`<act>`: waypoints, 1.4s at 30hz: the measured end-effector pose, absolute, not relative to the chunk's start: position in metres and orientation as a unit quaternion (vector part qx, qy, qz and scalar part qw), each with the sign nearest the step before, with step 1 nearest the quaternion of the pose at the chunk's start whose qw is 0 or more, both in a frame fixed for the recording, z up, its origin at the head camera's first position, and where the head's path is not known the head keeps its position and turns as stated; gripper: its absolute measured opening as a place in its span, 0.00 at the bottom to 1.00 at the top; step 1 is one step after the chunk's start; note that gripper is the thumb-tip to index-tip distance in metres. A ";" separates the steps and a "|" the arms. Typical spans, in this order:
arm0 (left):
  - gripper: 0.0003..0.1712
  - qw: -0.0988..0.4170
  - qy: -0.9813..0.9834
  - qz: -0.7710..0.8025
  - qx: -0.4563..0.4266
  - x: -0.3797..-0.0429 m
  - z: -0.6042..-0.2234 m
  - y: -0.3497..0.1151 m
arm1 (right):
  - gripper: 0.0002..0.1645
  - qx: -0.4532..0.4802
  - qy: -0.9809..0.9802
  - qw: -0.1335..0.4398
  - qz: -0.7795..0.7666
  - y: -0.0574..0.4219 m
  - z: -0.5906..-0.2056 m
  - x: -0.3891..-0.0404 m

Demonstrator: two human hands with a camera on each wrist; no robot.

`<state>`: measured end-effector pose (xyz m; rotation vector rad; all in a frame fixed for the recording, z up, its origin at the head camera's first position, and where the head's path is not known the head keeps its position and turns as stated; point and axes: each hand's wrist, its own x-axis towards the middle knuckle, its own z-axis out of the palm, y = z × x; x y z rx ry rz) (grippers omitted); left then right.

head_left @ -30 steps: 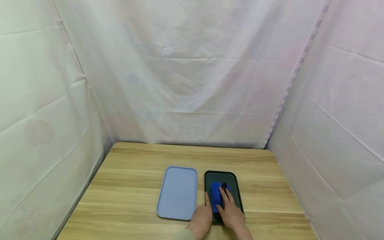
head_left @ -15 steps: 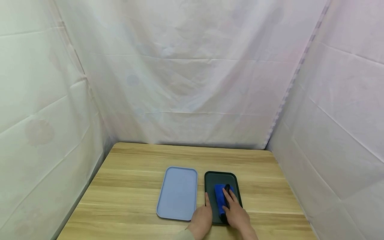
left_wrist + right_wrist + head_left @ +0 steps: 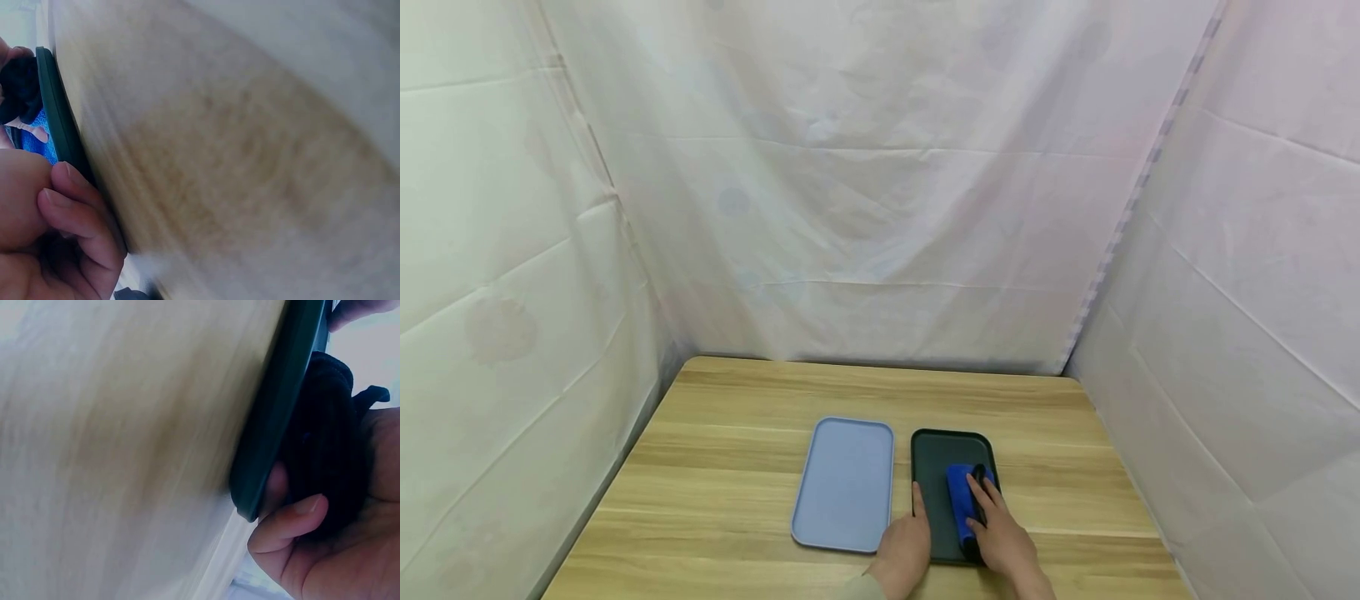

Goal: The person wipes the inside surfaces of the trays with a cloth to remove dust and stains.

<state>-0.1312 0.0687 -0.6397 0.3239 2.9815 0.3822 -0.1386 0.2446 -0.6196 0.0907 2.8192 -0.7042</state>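
Blue pad (image 3: pixel 958 493) flat on the right half of the dark green tray (image 3: pixel 932 468), and the right hand (image 3: pixel 1006 540) grips it, fingers over the black strip (image 3: pixel 978 472)! Left hand (image 3: pixel 904 546) lays a straight index finger along that tray's left edge, other fingers curled; can't tell whether they pinch the rim. Light blue tray (image 3: pixel 846 483) lies just beside, on the wooden table (image 3: pixel 715 467).

Blurred wood-grain tabletop (image 3: pixel 125 444) across the left and centre, dark green tray (image 3: pixel 275 409) edge-on, slanting from upper right to mid-frame, right hand (image 3: pixel 350 550) at lower right, fingers curled against a black item (image 3: pixel 328 447) at centre right, another fingertip (image 3: pixel 356 311) at upper right near the tray
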 end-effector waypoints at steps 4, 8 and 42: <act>0.46 0.058 0.985 0.125 0.104 -0.130 -0.638 0.068 | 0.42 0.033 0.964 0.117 -0.238 0.246 -0.620 -0.139; 0.46 0.062 0.984 0.132 0.101 -0.130 -0.636 0.068 | 0.42 0.029 0.964 0.116 -0.239 0.246 -0.620 -0.138; 0.45 0.091 0.983 0.127 0.099 -0.133 -0.637 0.068 | 0.40 -0.014 0.963 0.124 -0.237 0.255 -0.609 -0.155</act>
